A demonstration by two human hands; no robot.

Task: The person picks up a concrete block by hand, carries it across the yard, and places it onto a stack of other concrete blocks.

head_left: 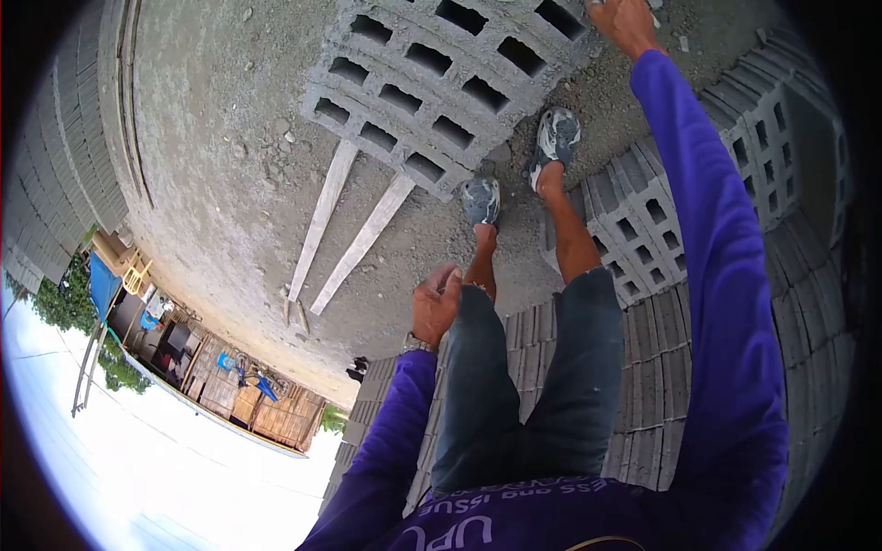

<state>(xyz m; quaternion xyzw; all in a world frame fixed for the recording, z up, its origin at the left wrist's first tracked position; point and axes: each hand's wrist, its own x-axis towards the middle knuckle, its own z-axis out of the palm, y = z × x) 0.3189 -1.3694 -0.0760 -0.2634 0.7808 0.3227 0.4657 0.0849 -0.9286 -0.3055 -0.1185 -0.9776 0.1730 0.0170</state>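
Observation:
My left hand (pixel 435 308), with a watch at its wrist, hangs beside my left knee, its fingers curled in and nothing showing in them. At the top edge my right hand (pixel 628 26) reaches out past the corner of a stack of grey hollow concrete blocks (pixel 418 84). Its fingers are partly cut off by the frame, and I cannot tell what they grip. The stacked blocks lie with their rectangular holes facing up in this view. Two pale wooden planks (pixel 363 243) stick out from under the stack toward the left.
My feet in patterned shoes (pixel 481 200) stand on gravelly ground (pixel 230 184) close to the stack. More hollow blocks (pixel 643 241) are piled at right and behind my legs. Another block row (pixel 55 156) lines the far left. Huts (pixel 248 381) and a blue motorcycle (pixel 250 376) stand farther off.

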